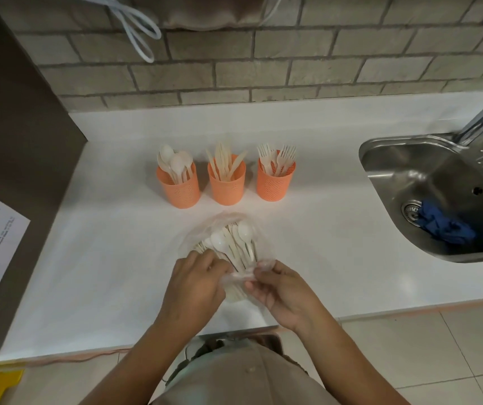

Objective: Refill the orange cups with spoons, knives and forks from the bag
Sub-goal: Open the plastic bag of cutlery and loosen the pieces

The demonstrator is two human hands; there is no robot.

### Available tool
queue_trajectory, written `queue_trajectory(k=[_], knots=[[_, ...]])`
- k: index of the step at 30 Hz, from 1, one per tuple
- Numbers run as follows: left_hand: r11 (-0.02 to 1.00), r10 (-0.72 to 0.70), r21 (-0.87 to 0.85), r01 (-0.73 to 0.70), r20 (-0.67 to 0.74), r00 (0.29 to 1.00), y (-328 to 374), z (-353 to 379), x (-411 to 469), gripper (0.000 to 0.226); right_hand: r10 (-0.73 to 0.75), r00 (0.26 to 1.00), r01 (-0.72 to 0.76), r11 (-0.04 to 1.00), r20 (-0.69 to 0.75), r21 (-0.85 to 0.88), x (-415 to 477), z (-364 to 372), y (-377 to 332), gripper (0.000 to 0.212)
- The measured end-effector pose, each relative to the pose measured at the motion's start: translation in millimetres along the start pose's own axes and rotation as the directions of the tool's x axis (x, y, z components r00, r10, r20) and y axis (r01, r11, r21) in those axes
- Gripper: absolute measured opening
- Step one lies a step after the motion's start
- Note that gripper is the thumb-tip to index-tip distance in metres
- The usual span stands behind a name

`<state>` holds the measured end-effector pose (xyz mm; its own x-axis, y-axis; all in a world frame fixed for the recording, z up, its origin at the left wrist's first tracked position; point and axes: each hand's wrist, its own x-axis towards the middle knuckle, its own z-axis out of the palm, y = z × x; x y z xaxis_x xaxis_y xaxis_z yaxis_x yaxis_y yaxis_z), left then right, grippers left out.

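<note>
White stone-look counter: carries everything; the work sits near its front edge, under both grips
Clear thin plastic bag: lies flat, mouth gathered between the two grips, body stretching away from them toward the cups
Orange perforated plastic cups: three in a row beyond the grips, apart from the bag; spoons ahead-left, knives ahead, forks ahead-right, each part full
Left grip: fingers curled, pinching film at the mouth's left side; whether handles are caught too, I cannot tell
Right grip: thumb and fingers pinching crumpled film at the mouth's right side
Cream plastic cutlery: mixed inside the bag, heads away from the grips, handles toward them
Doing it well: likely pull the mouth wide and flat first, so one kind can be drawn out by its handles without snagging film
</note>
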<state>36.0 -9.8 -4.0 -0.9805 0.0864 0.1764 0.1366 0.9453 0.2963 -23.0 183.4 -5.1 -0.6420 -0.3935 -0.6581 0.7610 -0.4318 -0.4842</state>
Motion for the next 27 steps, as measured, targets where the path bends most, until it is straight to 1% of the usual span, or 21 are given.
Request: queue_trajectory(k=[2,4,6,7,9,12,14,15,16,18,21,22,24,26,27], knots=[[0.998,-0.065,0.005,0.066,-0.070,0.995,-6,0,-5,0.025,0.056,0.998,-0.056,0.998,0.003,0.002,-2,-1,2,0.017],[0.984,-0.179,-0.027,0.177,-0.133,0.975,-11,-3,-9,0.025,0.068,0.998,-0.069,0.997,-0.013,-0.043,-4,0,3,0.016],[0.952,-0.307,-0.070,0.299,-0.159,0.938,-11,-7,-11,0.025,0.072,0.997,-0.073,0.995,-0.021,-0.070,-5,1,6,0.017],[0.936,-0.350,-0.097,0.338,-0.152,0.924,-10,-10,-11,0.024,0.078,0.997,-0.079,0.994,-0.016,-0.080,-6,2,9,0.018],[0.912,-0.399,-0.143,0.384,-0.095,0.912,-8,-12,-10,0.027,0.085,0.996,-0.085,0.992,0.000,-0.094,-8,5,14,0.017],[0.875,-0.442,-0.176,0.451,0.085,0.893,-12,-13,-14,0.036,0.083,0.996,-0.080,0.991,0.021,-0.111,-9,7,18,0.014],[0.834,-0.433,-0.285,0.472,0.193,0.881,-12,-17,-19,0.032,0.076,0.997,-0.070,0.986,0.034,-0.152,-9,6,18,0.019],[0.786,-0.442,-0.359,0.503,0.241,0.864,-10,-19,-21,0.026,0.069,0.997,-0.060,0.980,0.039,-0.189,-10,5,18,0.022],[0.719,-0.471,-0.424,0.551,0.285,0.835,-7,-22,-23,0.020,0.059,0.997,-0.048,0.973,0.043,-0.227,-10,4,18,0.025],[0.547,-0.558,-0.537,0.643,0.339,0.758,-4,-23,-22,0.009,0.024,0.999,-0.011,0.959,0.042,-0.284,-10,1,20,0.026],[0.319,-0.679,-0.660,0.680,0.342,0.650,-6,-14,-19,0.006,-0.075,0.997,0.076,0.904,0.019,-0.422,-10,2,25,0.016],[0.201,-0.702,-0.717,0.667,0.369,0.609,-7,-11,-19,0.009,-0.100,0.995,0.092,0.872,0.008,-0.481,-10,3,26,0.015],[-0.105,-0.700,-0.804,0.585,0.477,0.531,-6,-7,-17,0.018,-0.108,0.994,0.084,0.833,-0.012,-0.546,-10,6,28,0.007],[-0.386,-0.639,-0.801,0.457,0.589,0.494,-5,-7,-13,0.023,-0.067,0.997,0.042,0.852,-0.030,-0.522,-11,7,31,0.003],[-0.495,-0.602,-0.776,0.390,0.631,0.490,-4,-6,-11,0.025,-0.037,0.999,0.014,0.872,-0.037,-0.489,-10,7,32,0.004]])
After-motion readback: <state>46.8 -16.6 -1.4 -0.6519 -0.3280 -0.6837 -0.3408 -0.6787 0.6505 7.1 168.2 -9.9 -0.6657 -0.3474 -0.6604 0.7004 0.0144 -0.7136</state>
